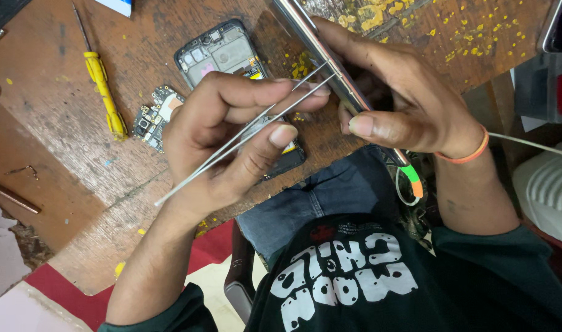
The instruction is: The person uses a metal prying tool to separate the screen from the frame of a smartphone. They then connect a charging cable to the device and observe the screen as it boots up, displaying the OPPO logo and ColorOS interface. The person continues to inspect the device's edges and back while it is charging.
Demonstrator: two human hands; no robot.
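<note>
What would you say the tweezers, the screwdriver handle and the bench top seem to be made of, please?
Tweezers: thin silvery prongs with a bright sheen, most likely steel.
Screwdriver handle: opaque yellow with a smooth moulded look, probably plastic; its shaft looks like dark metal.
Bench top: brown, worn and scratched with grain showing and yellow paint specks, apparently wood.

Shiny metal tweezers (244, 138), glossy yellow plastic screwdriver (106, 92) handle, rough worn wooden table (78, 123) (paint-flecked)

Left hand (231, 132) pinches thin metal tweezers (244, 136), tips at the edge of a slim silver phone frame (321, 52) gripped edge-on by right hand (397, 101). Opened phone body (222, 52), yellow screwdriver (102, 86) lie on worn wooden table (66, 123).
</note>
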